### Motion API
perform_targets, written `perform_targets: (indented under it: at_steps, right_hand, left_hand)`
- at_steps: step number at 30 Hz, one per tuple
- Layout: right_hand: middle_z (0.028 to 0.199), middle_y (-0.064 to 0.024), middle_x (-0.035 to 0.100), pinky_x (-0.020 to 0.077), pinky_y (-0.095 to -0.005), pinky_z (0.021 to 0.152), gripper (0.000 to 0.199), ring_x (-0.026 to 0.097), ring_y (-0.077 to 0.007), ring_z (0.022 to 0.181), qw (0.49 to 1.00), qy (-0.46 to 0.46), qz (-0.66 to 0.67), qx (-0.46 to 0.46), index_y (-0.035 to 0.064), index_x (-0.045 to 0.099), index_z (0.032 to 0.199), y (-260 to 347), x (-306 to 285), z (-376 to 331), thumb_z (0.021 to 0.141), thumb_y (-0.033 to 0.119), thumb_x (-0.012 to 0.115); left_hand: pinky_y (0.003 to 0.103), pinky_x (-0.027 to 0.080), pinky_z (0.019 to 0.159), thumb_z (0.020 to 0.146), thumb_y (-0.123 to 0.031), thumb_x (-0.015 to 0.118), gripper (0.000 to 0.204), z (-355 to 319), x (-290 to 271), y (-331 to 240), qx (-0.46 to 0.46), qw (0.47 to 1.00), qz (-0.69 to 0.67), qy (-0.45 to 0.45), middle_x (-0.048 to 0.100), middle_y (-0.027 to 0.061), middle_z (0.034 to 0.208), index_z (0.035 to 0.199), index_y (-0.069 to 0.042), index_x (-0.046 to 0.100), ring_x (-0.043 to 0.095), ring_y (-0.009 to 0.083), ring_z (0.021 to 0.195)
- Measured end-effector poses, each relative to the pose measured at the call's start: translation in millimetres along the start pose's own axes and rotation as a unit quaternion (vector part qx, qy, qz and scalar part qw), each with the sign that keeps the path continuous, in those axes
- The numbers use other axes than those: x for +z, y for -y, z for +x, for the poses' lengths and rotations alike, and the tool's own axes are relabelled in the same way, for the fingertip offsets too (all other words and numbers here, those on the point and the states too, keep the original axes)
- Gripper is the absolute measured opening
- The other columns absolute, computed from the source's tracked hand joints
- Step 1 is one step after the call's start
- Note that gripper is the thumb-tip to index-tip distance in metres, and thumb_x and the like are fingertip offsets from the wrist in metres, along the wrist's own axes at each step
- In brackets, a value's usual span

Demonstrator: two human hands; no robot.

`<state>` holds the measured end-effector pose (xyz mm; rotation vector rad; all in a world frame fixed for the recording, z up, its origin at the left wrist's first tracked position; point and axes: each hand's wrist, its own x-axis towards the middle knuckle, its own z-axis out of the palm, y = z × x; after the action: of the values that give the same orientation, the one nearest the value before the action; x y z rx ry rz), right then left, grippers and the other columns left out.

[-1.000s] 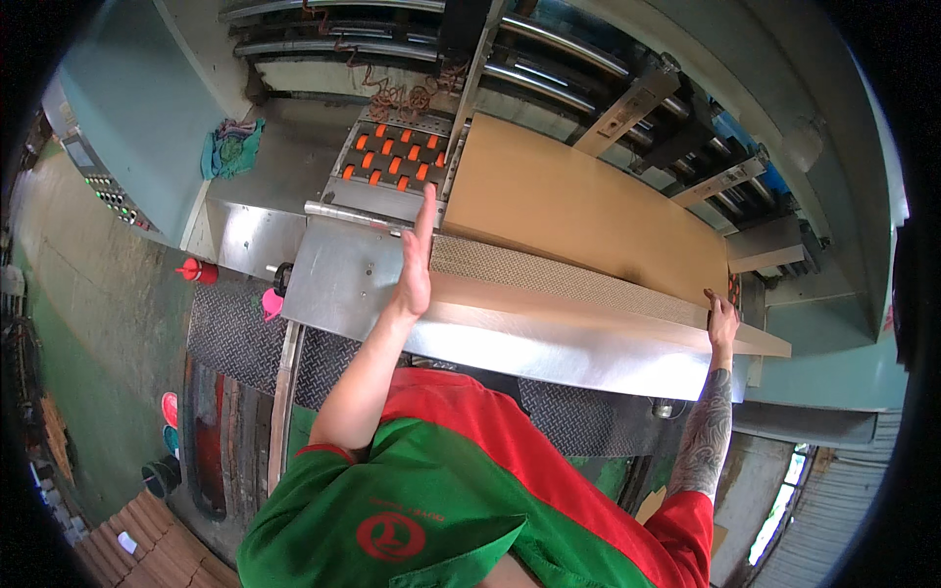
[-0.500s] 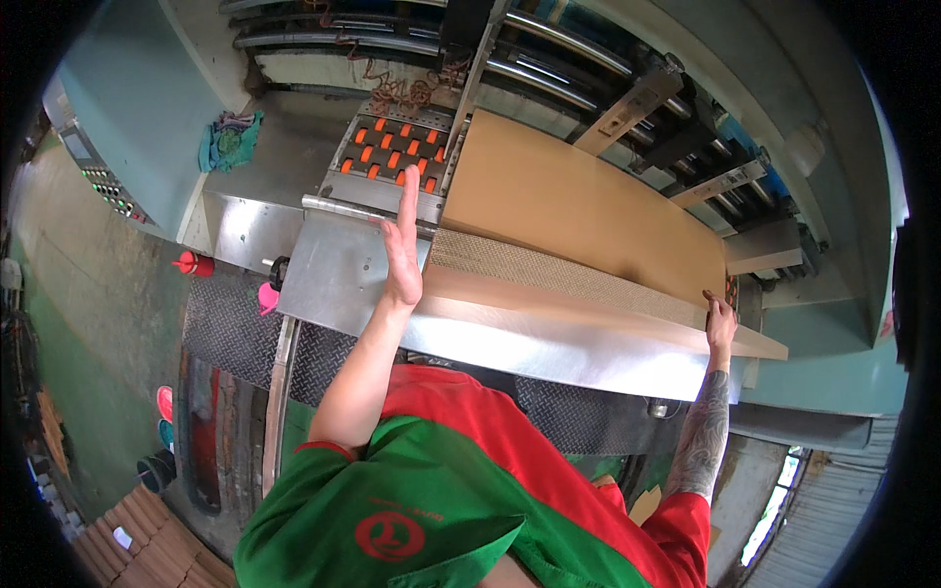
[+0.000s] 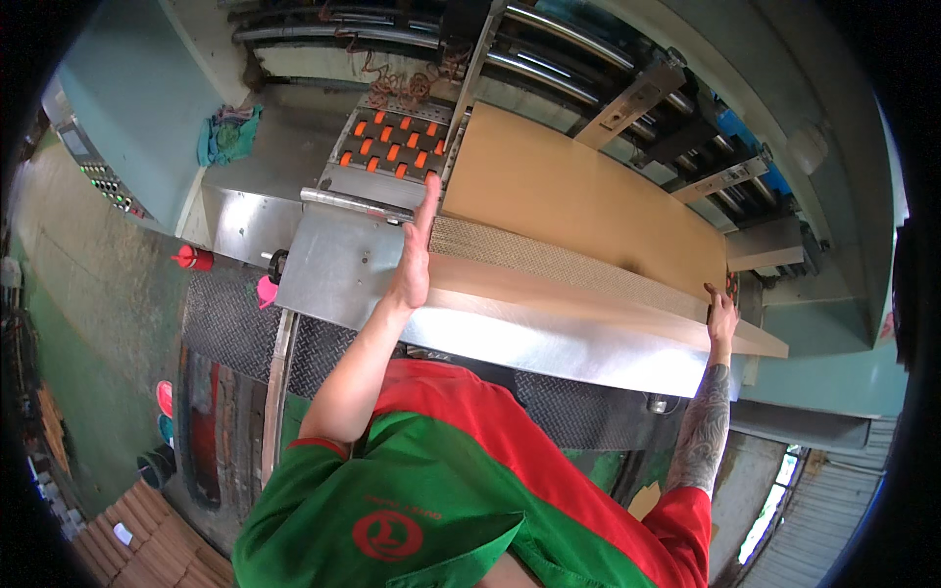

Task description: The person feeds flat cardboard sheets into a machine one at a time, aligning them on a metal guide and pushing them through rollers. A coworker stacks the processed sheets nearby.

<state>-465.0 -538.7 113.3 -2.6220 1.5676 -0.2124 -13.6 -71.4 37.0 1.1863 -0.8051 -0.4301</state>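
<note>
A stack of brown corrugated cardboard sheets (image 3: 578, 181) lies on the machine's feed table, its fluted front edges facing me. My left hand (image 3: 416, 257) is held upright and flat, fingers stretched out, with its palm side against the stack's left end. At the right front corner of the stack is my right hand (image 3: 722, 316). Its thumb side reaches over the cardboard, and the other fingers extend along the right end, partly hidden. Neither hand is wrapped round anything.
Orange rollers (image 3: 394, 147) sit left of the stack. A metal plate (image 3: 328, 257) forms the near table edge. Metal bars and brackets (image 3: 627, 113) hang behind the cardboard. A teal cloth (image 3: 227, 137) and a red bottle (image 3: 194, 258) are at the left, near a control panel (image 3: 106, 186).
My left hand has moved a little to the right, up to the stack's left end. My right hand has stayed nearly in place.
</note>
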Motion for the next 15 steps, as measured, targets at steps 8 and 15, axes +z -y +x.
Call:
perform_targets:
  at_steps: [8, 15]
  right_hand:
    - [0.138, -0.0068, 0.074, 0.0436, -0.0374, 0.117, 0.051, 0.063, -0.0287, 0.135, 1.000, -0.001, 0.006, -0.008, 0.0176, 0.078, 0.130, 0.9, 0.3, 1.7, 0.108, 0.042, 0.039]
    - [0.140, -0.0067, 0.072, 0.0414, -0.0366, 0.118, 0.052, 0.061, -0.0277, 0.137, 1.000, 0.017, 0.018, 0.011, 0.0179, 0.078, 0.131, 4.4, -1.8, 1.5, 0.109, 0.043, 0.037]
  left_hand:
    - [0.044, 0.006, 0.134, 0.108, -0.071, 0.030, 0.090, 1.8, 0.9, -3.6, 0.010, 1.000, -0.012, 0.003, 0.013, 0.0144, 0.180, 0.173, -0.010, 0.014, 0.009, 0.0270, 0.167]
    - [0.043, 0.040, 0.121, 0.096, -0.025, 0.076, 0.068, 4.6, 10.1, -2.1, -0.028, 0.994, 0.103, -0.036, 0.063, 0.0152, 0.147, 0.154, -0.003, 0.049, 0.055, 0.0289, 0.140]
